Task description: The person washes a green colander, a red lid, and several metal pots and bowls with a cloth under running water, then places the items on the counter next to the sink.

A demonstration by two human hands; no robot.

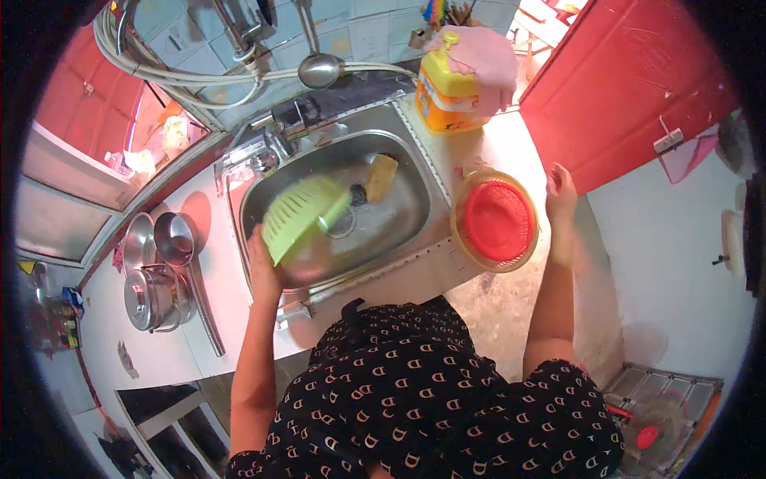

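My left hand grips the rim of a light green slotted plastic colander, which is tilted on its side over the left part of the stainless steel sink and slightly blurred. Off to the right, my right hand is raised with nothing in it, fingers apart and slightly curled. Just left of it, a red plastic basket sits inside a yellowish basket at the counter's right end. In the sink lie a yellow sponge and a dark scrubber, near the drain.
A faucet stands at the sink's back left. Pans and a lidded steel pot occupy the left counter. A yellow-orange jug, partly covered by a pink cloth, stands at the back right. A ladle hangs behind the sink.
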